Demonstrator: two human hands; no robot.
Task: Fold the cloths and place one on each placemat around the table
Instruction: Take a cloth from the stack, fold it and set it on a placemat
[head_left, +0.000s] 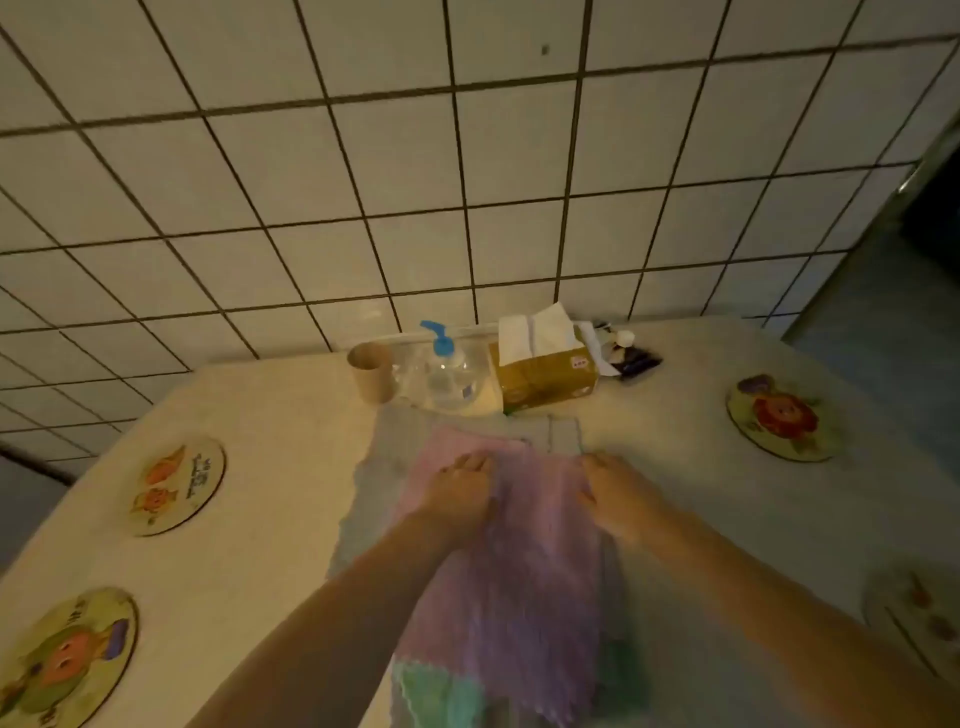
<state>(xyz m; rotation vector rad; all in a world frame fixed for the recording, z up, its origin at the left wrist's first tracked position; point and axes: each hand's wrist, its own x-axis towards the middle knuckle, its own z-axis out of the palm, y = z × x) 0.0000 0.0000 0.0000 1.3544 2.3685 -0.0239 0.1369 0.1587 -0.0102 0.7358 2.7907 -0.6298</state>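
Risk first: the pink-lilac cloth (514, 561) lies on a loose stack, with a grey-green cloth (374, 467) showing beyond and to the left of the fingers and a mint cloth (436, 691) showing at the near end. Judged from this layout, drawing the top layer into a fold could drag the lower cloths with it, or leave the fold skewed if one hand leads the other. The pump bottle (448, 371), paper cup (371, 371) and tissue box (545, 371) stand just beyond the fingertips, so an overshoot toward the wall could knock them.

Left hand (460, 491) and right hand (615, 499) both rest on the far part of the pink-lilac cloth, apart from each other. Fingers of each hand are bent down onto the fabric; motion blur prevents telling whether they pinch the edge or only press it.

Long axis of the pink-lilac cloth runs from the person toward the wall, with its far short edge just beyond the fingertips and its near end running under the forearms.

Placemats on the surface (270, 441): two round ones well left of the fingers (176, 486) (65, 657), one well right (782, 418), one partly cut off at the near right (917, 613). None carries a cloth yet.
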